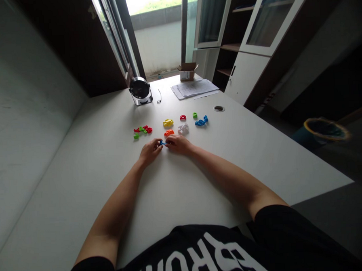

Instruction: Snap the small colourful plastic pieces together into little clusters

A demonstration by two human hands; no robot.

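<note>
Head view: left hand (150, 150) and right hand (178, 145) together grip a small blue plastic piece (162, 143) over the white bench (183, 180), while a red-and-green plastic cluster (142, 130), a yellow plastic piece (168, 123) and an orange plastic piece (169, 133) lie apart farther away.

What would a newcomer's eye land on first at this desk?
Bright plastic pieces first: a red-and-green cluster, a yellow piece, and a blue cluster scattered across the white desk's middle. Just nearer, the left hand and right hand pinch a small blue plastic piece between them. Beyond, a round black desk fan stands near the window.
</note>
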